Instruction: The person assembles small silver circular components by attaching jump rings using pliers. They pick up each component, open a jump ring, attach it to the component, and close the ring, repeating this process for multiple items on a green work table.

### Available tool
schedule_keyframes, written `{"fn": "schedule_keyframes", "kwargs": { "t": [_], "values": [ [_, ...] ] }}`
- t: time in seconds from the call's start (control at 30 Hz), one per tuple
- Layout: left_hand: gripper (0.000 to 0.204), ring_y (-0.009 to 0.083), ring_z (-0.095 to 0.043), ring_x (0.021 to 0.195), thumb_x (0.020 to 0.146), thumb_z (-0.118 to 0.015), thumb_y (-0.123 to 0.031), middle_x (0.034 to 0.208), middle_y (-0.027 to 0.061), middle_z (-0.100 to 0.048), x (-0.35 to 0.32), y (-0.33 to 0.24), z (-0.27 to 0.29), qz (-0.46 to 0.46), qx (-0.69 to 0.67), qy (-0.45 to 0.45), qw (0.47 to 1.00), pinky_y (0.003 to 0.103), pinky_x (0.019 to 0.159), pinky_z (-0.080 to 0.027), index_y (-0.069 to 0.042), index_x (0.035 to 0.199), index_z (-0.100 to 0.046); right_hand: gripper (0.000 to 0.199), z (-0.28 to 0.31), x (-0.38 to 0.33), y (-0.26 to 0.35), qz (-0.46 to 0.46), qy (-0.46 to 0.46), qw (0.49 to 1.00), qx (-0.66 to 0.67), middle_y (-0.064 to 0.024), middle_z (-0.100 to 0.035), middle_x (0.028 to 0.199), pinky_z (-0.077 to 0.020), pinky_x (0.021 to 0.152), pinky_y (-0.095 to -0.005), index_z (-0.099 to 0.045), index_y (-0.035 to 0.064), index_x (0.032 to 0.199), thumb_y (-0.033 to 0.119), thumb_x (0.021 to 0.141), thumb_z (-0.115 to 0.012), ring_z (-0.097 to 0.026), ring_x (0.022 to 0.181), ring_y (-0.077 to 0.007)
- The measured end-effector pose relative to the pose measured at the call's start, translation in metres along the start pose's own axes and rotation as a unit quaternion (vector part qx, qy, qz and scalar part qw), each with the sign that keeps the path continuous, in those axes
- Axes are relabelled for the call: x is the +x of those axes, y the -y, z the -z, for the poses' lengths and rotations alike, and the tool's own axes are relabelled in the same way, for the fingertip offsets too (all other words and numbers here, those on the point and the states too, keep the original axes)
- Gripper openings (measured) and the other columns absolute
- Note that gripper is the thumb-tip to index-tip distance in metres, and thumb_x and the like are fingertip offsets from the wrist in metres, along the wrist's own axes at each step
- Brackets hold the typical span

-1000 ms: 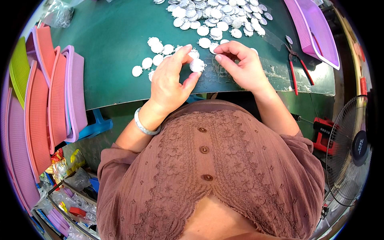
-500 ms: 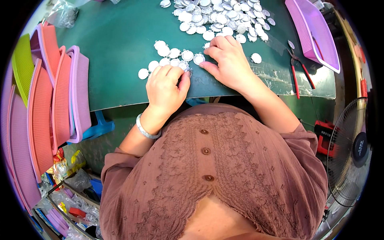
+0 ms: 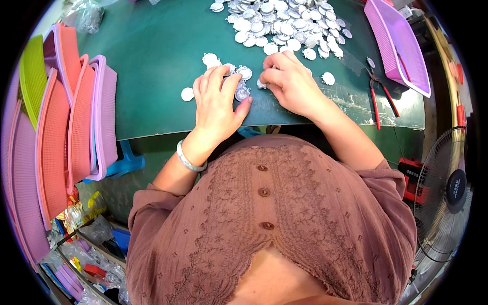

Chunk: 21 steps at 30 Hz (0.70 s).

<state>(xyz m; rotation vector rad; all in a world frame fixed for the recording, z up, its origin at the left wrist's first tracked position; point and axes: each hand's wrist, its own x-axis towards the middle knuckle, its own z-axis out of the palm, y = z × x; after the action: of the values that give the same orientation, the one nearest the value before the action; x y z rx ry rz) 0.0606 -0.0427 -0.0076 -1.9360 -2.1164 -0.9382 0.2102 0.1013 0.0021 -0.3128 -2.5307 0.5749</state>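
Small round silver-coloured pendants with tiny loops lie on the green table. My left hand is open, palm down, its spread fingers resting over a small group of them. A few show past its fingertips, including a patterned pendant between thumb and forefinger. One pendant lies alone left of this hand. To the right, my right hand is curled, thumb and fingers closed on the edge of a pendant at the tabletop. Its thumb is mostly hidden. A further pendant lies right of that hand.
A large heap of the same pendants covers the far middle. Red-handled pliers lie at the right, below a purple basket. Stacked pink, purple and green baskets stand at the left edge. A fan stands at lower right.
My left hand has spread its fingers and reached forward over the grouped pendants. My right hand has drawn slightly nearer and curled, with a pendant now at its fingertips.
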Motion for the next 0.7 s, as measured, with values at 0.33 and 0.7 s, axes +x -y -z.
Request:
{"fn": "schedule_keyframes", "kwargs": {
  "t": [0.33, 0.7],
  "values": [
    [0.063, 0.0367, -0.039, 0.125, 0.068, -0.078, -0.024, 0.131, 0.0155, -0.046, 0.000, 0.001, 0.001, 0.013, 0.031, 0.040, 0.999, 0.054, 0.102, -0.027, -0.008, 0.124, -0.054, 0.028, 0.023, -0.015, -0.006, -0.022, 0.021, 0.999, -0.016, -0.0072, -0.059, 0.098, -0.0454, 0.084, -0.0391, -0.067, 0.0063, 0.097, 0.003, 0.069, -0.070, -0.054, 0.095, -0.0282],
    [0.038, 0.0347, -0.042, 0.125, 0.076, -0.073, -0.027, 0.127, 0.0100, -0.052, 0.011, 0.002, -0.001, -0.073, 0.011, 0.098, 0.992, 0.060, 0.103, -0.023, -0.016, 0.112, -0.064, 0.014, 0.008, -0.016, 0.001, 0.036, 0.004, 0.999, -0.037, -0.0045, -0.058, 0.092, -0.0411, 0.084, -0.0394, -0.070, 0.0106, 0.087, 0.014, 0.073, -0.070, -0.054, 0.093, -0.0261]
  ]
}}
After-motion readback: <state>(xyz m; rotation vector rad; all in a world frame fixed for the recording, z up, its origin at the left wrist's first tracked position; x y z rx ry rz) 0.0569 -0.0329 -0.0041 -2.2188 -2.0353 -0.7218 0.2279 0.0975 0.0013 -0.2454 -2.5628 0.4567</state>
